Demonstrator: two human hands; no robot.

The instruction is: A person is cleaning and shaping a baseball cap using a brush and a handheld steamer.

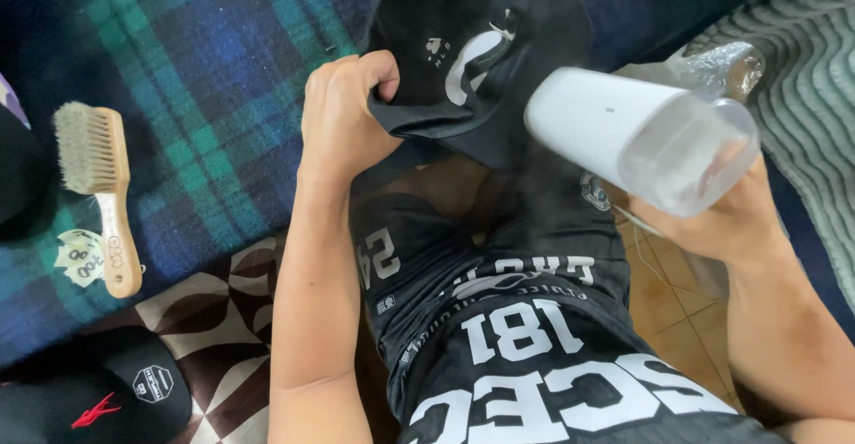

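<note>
Plaid blanket [205, 79] holds one brush [98, 186]; two hands [343, 114] grip one cap [472, 61], one steamer [641, 137].

Open plaid blanket [205, 79] lies between the wooden-handled bristle brush [100, 190] and the fist-closed left hand [343, 110], giving free passage there. The white cylindrical handheld appliance [637, 137] (held by the right hand [726, 221]) crowds the black fabric cap [472, 52]. Another black cap [107, 395] blocks the lower left corner.
</note>
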